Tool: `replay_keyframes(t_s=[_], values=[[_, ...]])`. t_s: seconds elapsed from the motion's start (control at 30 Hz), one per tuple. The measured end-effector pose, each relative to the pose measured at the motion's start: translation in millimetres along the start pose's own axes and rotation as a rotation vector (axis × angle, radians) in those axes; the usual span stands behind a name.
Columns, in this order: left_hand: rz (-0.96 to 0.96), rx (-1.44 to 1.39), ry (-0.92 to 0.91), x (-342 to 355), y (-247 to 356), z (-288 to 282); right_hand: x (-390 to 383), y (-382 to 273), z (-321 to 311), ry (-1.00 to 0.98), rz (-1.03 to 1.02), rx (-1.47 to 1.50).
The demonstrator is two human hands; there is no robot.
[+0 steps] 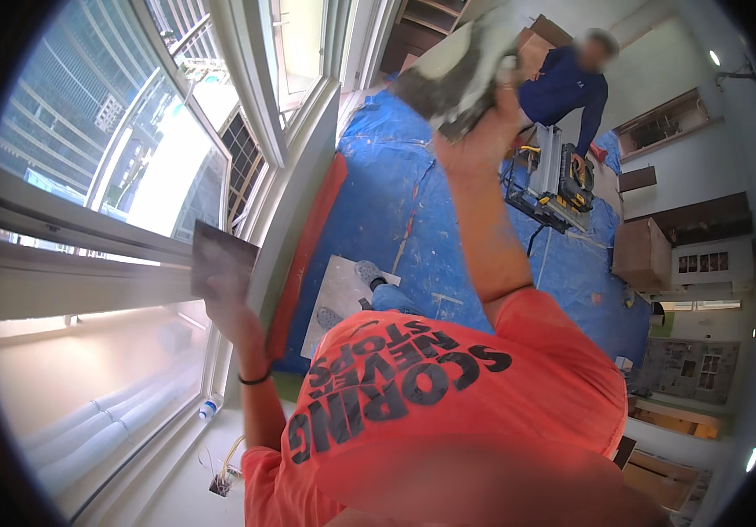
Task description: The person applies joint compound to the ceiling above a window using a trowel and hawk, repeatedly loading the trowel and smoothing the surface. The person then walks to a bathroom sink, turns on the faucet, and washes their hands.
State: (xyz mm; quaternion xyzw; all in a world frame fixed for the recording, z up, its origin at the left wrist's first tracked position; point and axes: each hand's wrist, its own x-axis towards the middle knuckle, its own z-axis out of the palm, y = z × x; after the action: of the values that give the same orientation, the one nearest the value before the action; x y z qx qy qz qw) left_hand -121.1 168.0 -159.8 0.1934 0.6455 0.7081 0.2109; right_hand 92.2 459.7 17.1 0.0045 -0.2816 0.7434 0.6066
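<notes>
From my distant seat, I see at the far left a pale window frame, with tall buildings beyond the glass. Next comes the floor, spread with a blue sheet. A red strip runs along the sheet's left edge, and a pale board lies near its lower left corner. Toward the sheet's right edge stands a black-and-yellow machine; a co-worker in a dark blue top leans over it with one arm reaching down to it. A brown box stands by that right edge.

My count: two flat plates in hand, two grey shoes at the pale board, one machine, one co-worker.

My wearer's left hand, with one dark band at the wrist, is raised beside the window, past the sheet's left edge. It is closed on the dark plate, gripping its lower end; motion blurs the fingers, and I cannot tell whether the plate touches the frame. The right hand is held up, in my view across the sheet's upper edge, closed around the smeared plate, which is patched white and dark grey; one fingertip shows near its right side.
</notes>
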Motion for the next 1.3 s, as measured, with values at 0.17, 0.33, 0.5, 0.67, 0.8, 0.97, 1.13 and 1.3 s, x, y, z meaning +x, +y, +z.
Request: replay_keyframes(t_s=[0.17,0.33,0.5,0.67,0.8,0.97,1.13,1.3], values=[[-0.204,-0.644,0.014,-38,52,38,-48,41,8,0.056,-0.079,-0.210],[-0.002,-0.525,-0.149,-34,85,40,-100,76,16,0.130,-0.067,-0.268],[-0.106,-0.269,-0.295,-21,76,46,-141,76,13,0.265,0.012,-0.562],[-0.086,-0.622,-0.227,-29,73,71,-139,63,4,0.321,-0.089,-0.607],[0.070,-0.516,-0.377,-34,64,87,-142,37,18,0.540,-0.139,-0.415],[-0.046,-0.506,-0.494,-47,59,128,-155,-4,1,0.110,-0.115,-0.813],[-0.194,-0.795,-0.391,-61,69,166,-166,-42,2,-0.306,0.125,-1.303],[-0.105,-1.049,-0.213,-47,114,181,-184,-83,-18,-0.251,0.171,-1.377]])
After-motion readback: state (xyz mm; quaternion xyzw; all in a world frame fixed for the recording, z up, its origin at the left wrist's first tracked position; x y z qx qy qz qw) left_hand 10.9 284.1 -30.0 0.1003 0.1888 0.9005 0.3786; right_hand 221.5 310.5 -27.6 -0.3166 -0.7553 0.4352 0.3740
